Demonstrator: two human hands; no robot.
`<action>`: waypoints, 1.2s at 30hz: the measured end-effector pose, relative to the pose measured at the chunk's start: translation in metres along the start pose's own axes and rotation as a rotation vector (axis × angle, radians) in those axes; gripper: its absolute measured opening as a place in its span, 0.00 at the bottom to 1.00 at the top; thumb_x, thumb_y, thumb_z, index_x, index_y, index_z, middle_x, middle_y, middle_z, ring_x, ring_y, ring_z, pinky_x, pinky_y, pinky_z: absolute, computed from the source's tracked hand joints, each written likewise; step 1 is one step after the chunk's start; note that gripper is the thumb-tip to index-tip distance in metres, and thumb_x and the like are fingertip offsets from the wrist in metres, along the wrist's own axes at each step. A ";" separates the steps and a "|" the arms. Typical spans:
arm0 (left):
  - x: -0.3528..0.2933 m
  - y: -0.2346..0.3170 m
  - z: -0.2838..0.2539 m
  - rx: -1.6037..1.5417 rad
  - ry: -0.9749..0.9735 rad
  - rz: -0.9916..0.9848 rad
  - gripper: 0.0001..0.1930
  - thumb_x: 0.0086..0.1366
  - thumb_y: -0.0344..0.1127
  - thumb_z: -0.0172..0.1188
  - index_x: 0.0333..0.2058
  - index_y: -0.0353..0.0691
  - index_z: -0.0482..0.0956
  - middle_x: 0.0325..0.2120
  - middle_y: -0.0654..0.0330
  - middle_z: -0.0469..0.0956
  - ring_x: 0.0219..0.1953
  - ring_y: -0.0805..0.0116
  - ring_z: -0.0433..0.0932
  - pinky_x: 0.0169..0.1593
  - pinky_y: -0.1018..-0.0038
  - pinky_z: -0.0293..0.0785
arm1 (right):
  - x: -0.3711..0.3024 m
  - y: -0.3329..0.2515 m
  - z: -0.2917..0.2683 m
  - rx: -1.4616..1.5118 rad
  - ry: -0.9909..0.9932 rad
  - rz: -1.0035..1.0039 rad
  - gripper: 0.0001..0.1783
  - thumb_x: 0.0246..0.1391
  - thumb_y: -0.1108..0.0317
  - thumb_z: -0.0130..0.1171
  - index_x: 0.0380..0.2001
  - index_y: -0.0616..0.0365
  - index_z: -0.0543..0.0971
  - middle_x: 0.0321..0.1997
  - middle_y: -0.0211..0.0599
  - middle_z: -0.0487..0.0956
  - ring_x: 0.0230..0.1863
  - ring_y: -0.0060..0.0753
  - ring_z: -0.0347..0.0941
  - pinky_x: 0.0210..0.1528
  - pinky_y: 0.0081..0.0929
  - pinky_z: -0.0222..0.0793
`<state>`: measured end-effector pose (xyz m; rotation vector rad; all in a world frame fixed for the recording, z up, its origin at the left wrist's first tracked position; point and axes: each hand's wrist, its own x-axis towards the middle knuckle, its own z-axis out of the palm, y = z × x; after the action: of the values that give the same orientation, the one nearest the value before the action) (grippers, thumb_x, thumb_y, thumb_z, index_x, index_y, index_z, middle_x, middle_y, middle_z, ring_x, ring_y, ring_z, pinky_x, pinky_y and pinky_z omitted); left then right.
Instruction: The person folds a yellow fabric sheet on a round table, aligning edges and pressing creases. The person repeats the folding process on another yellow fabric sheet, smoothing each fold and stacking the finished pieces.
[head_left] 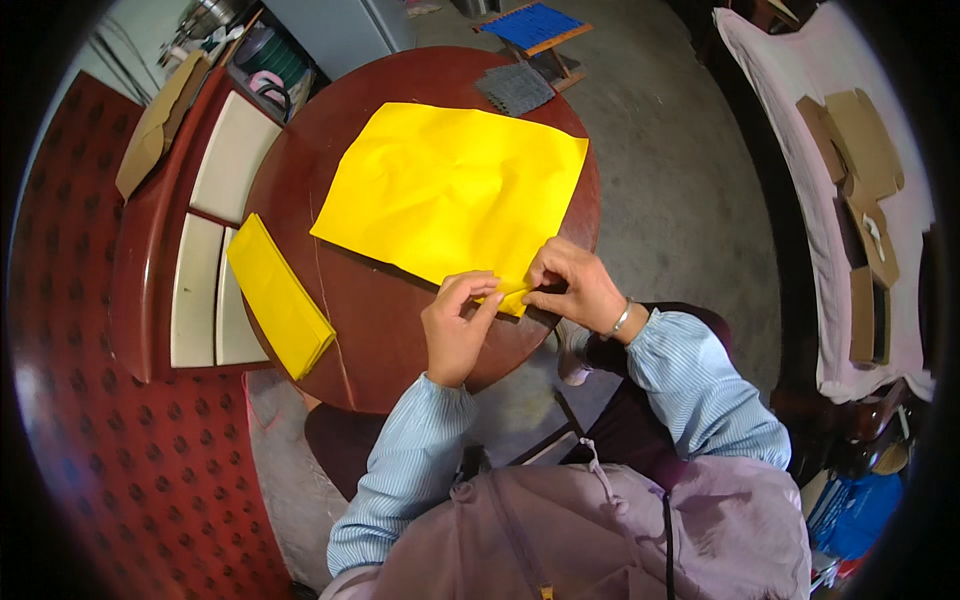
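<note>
A large yellow paper sheet (455, 190) lies spread on a round dark red wooden table (375, 320). My left hand (458, 328) and my right hand (570, 285) meet at the sheet's near corner, both pinching it between thumb and fingers; the corner looks slightly folded up. A folded stack of yellow paper (278, 297) lies at the table's left edge, apart from both hands.
A grey woven mat (515, 88) sits at the table's far edge. A small stool with a blue woven seat (533, 26) stands behind it. A red and cream cabinet (195, 220) is at the left. Pink cloth with cardboard pieces (850, 170) lies at the right.
</note>
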<state>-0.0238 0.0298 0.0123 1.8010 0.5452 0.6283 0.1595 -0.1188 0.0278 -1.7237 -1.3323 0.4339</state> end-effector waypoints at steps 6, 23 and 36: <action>0.002 -0.009 0.002 -0.171 -0.017 -0.126 0.10 0.69 0.26 0.70 0.47 0.31 0.86 0.45 0.56 0.88 0.46 0.71 0.87 0.52 0.75 0.84 | -0.007 0.003 0.003 -0.003 -0.005 -0.187 0.12 0.55 0.73 0.74 0.43 0.57 0.87 0.43 0.39 0.84 0.43 0.46 0.82 0.48 0.38 0.80; 0.000 -0.011 -0.007 -0.225 -0.098 -0.073 0.11 0.69 0.20 0.66 0.50 0.30 0.84 0.48 0.59 0.85 0.50 0.72 0.85 0.59 0.74 0.81 | -0.003 0.008 0.008 0.176 0.002 0.115 0.08 0.55 0.73 0.76 0.38 0.59 0.88 0.34 0.31 0.84 0.33 0.23 0.80 0.36 0.24 0.74; -0.006 -0.001 0.011 0.100 0.098 -0.006 0.11 0.66 0.22 0.71 0.47 0.33 0.87 0.46 0.58 0.86 0.47 0.72 0.87 0.52 0.75 0.83 | -0.012 0.008 0.009 0.023 0.018 -0.053 0.13 0.54 0.73 0.75 0.44 0.55 0.86 0.36 0.38 0.82 0.34 0.32 0.82 0.38 0.26 0.77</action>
<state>-0.0217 0.0182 0.0076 1.8685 0.6582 0.6979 0.1531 -0.1258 0.0138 -1.6655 -1.3523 0.4016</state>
